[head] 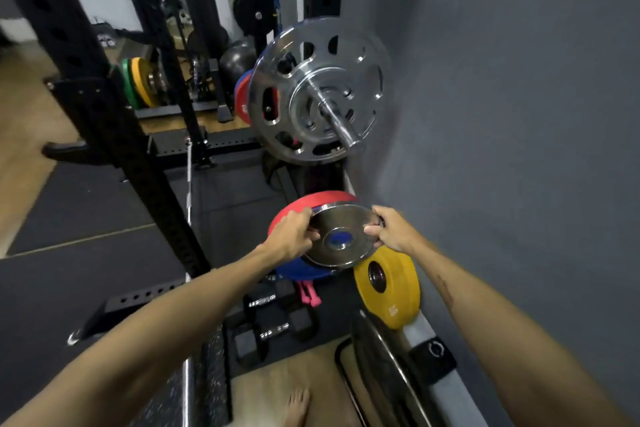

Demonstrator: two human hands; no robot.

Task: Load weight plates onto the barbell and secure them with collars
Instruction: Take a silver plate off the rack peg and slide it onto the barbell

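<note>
Chrome plate — face tilted up toward the camera — gripped at opposite rims by both hands' curled fingers.

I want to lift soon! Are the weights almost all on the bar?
Partly. A big chrome plate already sits on the barbell sleeve, with a red plate behind it. Right now the left hand and right hand each have a grip on a small chrome plate, held low, below the bar. That one must slide on next. No collar shows on the sleeve, so securing is left too.
</note>
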